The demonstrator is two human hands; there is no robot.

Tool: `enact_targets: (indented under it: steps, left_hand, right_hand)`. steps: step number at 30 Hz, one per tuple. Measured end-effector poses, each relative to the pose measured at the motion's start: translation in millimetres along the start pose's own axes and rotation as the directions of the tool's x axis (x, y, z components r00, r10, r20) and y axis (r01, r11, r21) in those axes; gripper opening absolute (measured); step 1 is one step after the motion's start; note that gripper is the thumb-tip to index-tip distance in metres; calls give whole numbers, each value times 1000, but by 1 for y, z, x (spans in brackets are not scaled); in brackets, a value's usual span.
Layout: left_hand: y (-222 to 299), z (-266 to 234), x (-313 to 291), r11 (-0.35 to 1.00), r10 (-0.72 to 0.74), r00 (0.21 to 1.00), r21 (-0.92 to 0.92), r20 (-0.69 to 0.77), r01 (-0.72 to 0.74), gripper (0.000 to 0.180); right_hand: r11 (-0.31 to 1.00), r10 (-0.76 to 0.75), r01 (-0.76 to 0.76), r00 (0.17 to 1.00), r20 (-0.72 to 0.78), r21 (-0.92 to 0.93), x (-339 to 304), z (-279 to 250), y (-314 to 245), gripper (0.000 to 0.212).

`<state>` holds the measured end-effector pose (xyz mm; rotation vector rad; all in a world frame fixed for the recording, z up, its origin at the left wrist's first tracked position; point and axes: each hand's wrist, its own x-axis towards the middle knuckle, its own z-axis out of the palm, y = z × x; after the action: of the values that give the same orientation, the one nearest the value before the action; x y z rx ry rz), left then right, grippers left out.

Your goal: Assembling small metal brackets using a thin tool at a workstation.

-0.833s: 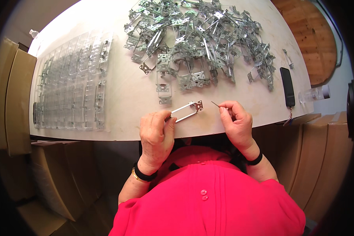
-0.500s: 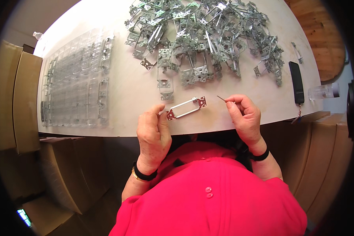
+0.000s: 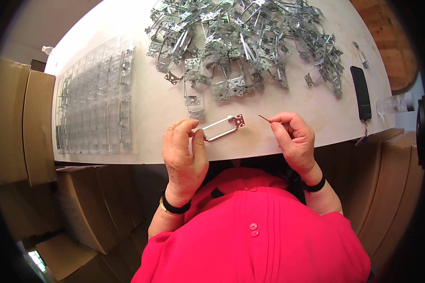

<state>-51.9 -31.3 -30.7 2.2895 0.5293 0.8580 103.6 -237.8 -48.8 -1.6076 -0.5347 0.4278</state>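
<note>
A narrow rectangular metal bracket frame, with two long thin bars and pierced end plates, is by the front edge of the white table. My left hand is closed on its left end, the thumb covering most of that plate. Its right end plate looks reddish brown and points toward my right hand. Between thumb and fingertips of that hand is a thin dark pin-like rod. Its tip points left and stays apart from the bracket. The rod's other end is hidden in my fingers.
A large tangled heap of similar metal brackets covers the back of the table. Clear plastic trays lie at left. A black phone, a clear bottle and a loose metal part are at right. Cardboard boxes flank the table.
My left thumb has moved over the bracket's left end, which showed before. The right hand keeps the rod almost in place. The whole view has shifted slightly.
</note>
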Motion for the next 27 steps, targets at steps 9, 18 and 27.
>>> enact_targets:
  steps: [9, 18, 27]
  left_hand:
    - [25, 28, 16, 957, 264, 959, 98, 107, -274, 34]
    - [30, 48, 23, 866, 306, 888, 287, 342, -409, 37]
    - [50, 28, 33, 925, 381, 920, -34, 94, -379, 25]
  right_hand:
    - [1000, 6, -6, 1000, 15, -6, 1, -1, -2, 5]
    - [999, -4, 4, 1000, 2, 35, 0, 1, -4, 6]
    - [999, 7, -6, 1000, -16, 46, -1, -1, -3, 8]
